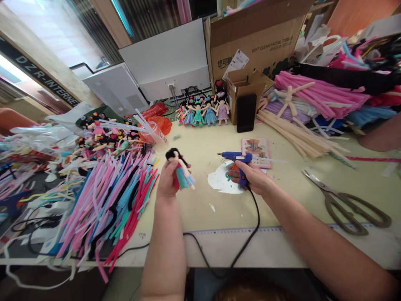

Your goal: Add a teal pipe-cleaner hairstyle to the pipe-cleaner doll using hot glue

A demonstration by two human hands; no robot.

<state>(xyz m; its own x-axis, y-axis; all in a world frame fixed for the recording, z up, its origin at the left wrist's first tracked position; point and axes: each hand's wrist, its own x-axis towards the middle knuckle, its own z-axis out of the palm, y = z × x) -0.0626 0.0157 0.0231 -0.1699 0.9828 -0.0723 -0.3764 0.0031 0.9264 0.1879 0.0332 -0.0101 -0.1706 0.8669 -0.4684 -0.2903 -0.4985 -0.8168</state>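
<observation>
Blue glue gun clear of doll

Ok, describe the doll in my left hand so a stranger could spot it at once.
Start at the yellow table, with a heap of fuzzy sticks at its left. Right of that heap, your left hand holds a black-haired doll in a blue, green and reddish skirt. Unlike the dolls lined up at the back or piled on the left, this one is in a hand.
</observation>
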